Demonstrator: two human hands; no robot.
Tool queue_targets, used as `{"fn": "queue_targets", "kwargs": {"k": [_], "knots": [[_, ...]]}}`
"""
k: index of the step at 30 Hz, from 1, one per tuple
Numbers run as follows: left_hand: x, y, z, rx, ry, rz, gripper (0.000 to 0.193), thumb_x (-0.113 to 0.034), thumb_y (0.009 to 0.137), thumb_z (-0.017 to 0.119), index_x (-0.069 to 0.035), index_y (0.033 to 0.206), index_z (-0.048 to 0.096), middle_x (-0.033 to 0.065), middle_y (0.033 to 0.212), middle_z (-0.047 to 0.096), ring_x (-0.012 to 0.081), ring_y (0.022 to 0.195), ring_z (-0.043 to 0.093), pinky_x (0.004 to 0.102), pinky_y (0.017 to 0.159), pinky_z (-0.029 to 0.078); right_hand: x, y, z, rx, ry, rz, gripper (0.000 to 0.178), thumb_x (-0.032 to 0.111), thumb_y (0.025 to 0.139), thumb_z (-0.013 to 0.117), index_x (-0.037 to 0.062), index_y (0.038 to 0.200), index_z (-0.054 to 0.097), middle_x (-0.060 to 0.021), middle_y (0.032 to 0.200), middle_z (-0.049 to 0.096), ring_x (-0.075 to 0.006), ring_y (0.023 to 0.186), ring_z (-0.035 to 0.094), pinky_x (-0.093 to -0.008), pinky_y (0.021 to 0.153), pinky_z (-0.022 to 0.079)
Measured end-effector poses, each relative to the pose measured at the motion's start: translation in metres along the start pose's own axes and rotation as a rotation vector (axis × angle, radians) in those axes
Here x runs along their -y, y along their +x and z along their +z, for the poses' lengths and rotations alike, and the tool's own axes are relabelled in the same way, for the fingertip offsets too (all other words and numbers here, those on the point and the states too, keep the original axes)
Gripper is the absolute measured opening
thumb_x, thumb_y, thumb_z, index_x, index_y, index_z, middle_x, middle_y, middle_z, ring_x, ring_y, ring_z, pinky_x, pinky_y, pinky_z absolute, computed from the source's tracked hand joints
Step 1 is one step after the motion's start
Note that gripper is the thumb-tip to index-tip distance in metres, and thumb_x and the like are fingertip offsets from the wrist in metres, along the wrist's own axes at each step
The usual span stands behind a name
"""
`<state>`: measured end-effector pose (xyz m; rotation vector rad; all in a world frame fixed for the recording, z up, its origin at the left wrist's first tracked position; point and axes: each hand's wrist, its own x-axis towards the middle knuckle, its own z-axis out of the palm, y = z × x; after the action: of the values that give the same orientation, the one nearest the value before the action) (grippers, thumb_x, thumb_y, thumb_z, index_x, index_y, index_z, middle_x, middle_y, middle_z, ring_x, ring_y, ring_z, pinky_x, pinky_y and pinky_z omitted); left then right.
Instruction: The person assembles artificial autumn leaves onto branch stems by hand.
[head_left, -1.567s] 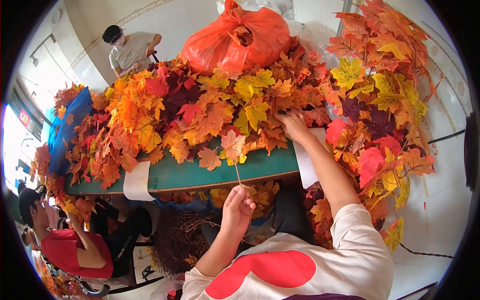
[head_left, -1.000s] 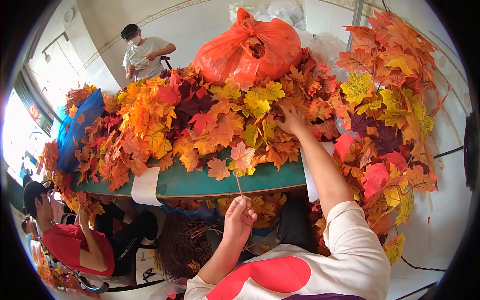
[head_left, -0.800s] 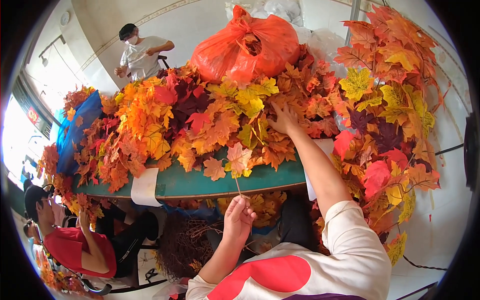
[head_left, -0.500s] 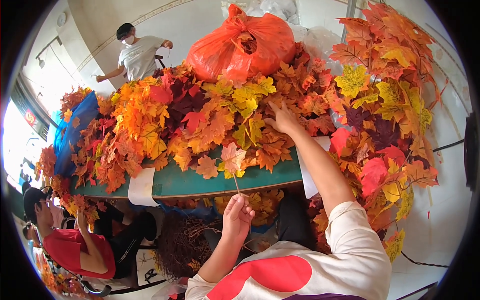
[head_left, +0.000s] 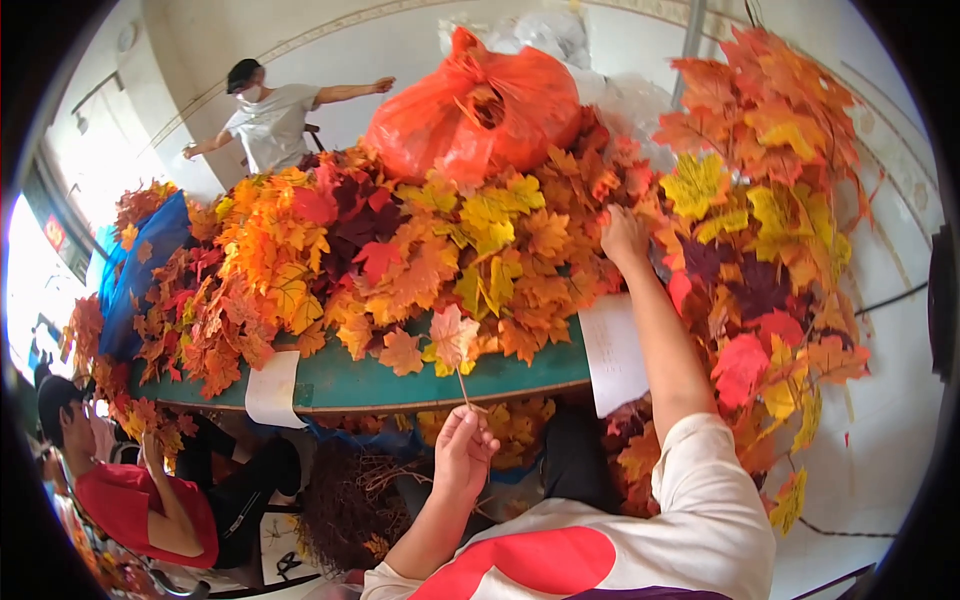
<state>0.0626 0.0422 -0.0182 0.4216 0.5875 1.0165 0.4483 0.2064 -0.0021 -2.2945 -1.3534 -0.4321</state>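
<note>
Between the thumb and fingers of my left hand [head_left: 466, 448] is the thin stem of a pale orange artificial maple leaf [head_left: 453, 337]. The leaf stands upright just past the near table edge, in front of the heap. My right hand [head_left: 625, 237] reaches far over the table into the right side of the artificial maple leaves [head_left: 548, 235]. Its fingers are curled at the orange leaves there, and what they pinch is hidden. Yellow maple leaves [head_left: 488, 225] and dark red ones lie in bunches to its left.
A knotted red plastic bag [head_left: 470, 115] sits atop the heap. Paper sheets [head_left: 612, 350] hang over the green table's [head_left: 420, 378] edge. Tall leaf sprays [head_left: 770, 260] stand at right, brown stems [head_left: 345, 500] below. One person [head_left: 150, 490] sits at left; another [head_left: 270, 125] stands behind.
My right hand has moved right and farther back across the leaves, and its fingers have curled. My left hand keeps its hold on the leaf stem. The standing person has stretched out an arm.
</note>
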Motion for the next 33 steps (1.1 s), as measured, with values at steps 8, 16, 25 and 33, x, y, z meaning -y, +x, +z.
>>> {"fn": "queue_targets", "kwargs": {"k": [8,16,25,33], "knots": [[-0.022,0.017,-0.011,0.037,0.124,0.345,0.003,-0.010,0.090,0.051,-0.008,0.090,0.049,0.0020,0.077,0.052,0.0116,0.063,0.053,0.0278,0.060,0.050,0.054,0.012,-0.026,-0.169,0.352,-0.101,0.037,0.021,0.079,0.060,0.0071,0.113,0.055,-0.0166,0.119,0.051,-0.0337,0.113,0.045,-0.0433,0.090,0.040],[-0.032,0.004,-0.035,-0.045,0.232,0.413,0.006,-0.009,0.088,0.054,-0.004,0.089,0.051,0.0019,0.076,0.054,0.0087,0.063,0.055,0.0229,0.058,0.049,0.149,0.006,-0.076,-0.167,0.493,-0.615,0.025,0.017,0.085,0.055,0.0028,0.105,0.060,-0.0144,0.109,0.060,-0.0275,0.105,0.054,-0.0363,0.094,0.039],[0.005,-0.051,-0.109,-0.101,0.076,0.299,0.010,-0.012,0.089,0.055,-0.005,0.092,0.049,0.0001,0.078,0.053,0.0059,0.065,0.053,0.0212,0.059,0.049,0.271,-0.109,-0.111,0.459,0.694,-0.874,0.028,0.019,0.086,0.055,0.0068,0.110,0.060,-0.0137,0.121,0.054,-0.0239,0.113,0.051,-0.0320,0.095,0.037],[0.014,-0.077,-0.148,-0.134,0.118,0.326,0.009,-0.013,0.089,0.055,-0.005,0.091,0.051,-0.0001,0.077,0.054,0.0066,0.064,0.054,0.0213,0.059,0.047,0.314,-0.181,-0.116,0.913,0.812,-0.846,0.026,0.011,0.083,0.056,0.0031,0.108,0.059,-0.0148,0.116,0.057,-0.0259,0.100,0.057,-0.0321,0.086,0.043]]}}
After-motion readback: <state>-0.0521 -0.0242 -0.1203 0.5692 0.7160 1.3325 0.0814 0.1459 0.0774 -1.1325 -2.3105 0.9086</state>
